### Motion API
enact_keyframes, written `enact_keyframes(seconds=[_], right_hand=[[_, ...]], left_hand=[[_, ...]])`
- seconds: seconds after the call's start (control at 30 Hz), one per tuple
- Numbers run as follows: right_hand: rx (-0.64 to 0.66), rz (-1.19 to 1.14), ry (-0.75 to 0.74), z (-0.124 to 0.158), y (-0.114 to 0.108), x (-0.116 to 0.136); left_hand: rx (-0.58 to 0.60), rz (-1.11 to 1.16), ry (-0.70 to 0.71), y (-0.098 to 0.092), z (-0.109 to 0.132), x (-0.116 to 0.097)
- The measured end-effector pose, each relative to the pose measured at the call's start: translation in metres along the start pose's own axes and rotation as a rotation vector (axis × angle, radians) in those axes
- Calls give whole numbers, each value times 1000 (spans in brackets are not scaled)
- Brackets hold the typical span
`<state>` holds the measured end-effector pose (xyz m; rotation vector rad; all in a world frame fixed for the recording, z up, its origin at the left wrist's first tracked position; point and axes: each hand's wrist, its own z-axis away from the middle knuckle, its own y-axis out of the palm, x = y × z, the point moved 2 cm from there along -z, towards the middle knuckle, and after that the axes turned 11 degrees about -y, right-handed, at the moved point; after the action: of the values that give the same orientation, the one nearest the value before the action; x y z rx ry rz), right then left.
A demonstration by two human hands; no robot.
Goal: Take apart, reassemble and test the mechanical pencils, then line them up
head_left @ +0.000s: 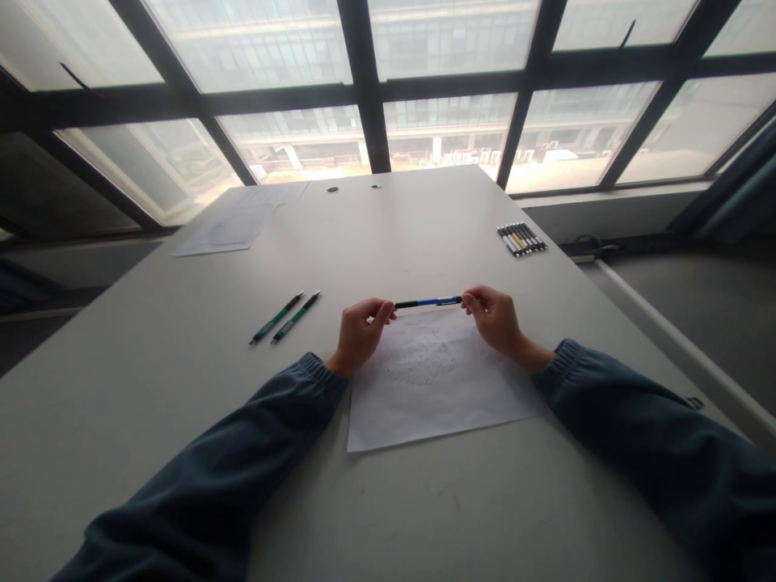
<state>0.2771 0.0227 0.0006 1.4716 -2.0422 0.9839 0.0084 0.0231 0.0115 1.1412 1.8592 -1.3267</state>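
Observation:
A blue pen with a black grip (428, 302) is stretched level between my two hands, above the far edge of a paper sheet (449, 404). My left hand (362, 330) pinches its black tip end. At the other end, the fingers of my right hand (494, 319) are closed on the pen's clip end. Faint grey marks cover part of the sheet under my hands. Left of my left hand, two green and black pens (284, 318) lie side by side on the white table (394, 234).
Several pens, mostly black and white with one yellowish, lie in a row (522, 239) near the table's right edge. More paper sheets (234, 222) rest at the far left. Two small round fittings (332, 190) sit near the back edge, before the windows (449, 133).

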Motion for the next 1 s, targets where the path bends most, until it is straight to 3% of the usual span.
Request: enact_keyframes(seconds=[1.0], right_hand=[[31,31,7,0,0,2]], left_hand=[[7,10,-13,0,0,3]])
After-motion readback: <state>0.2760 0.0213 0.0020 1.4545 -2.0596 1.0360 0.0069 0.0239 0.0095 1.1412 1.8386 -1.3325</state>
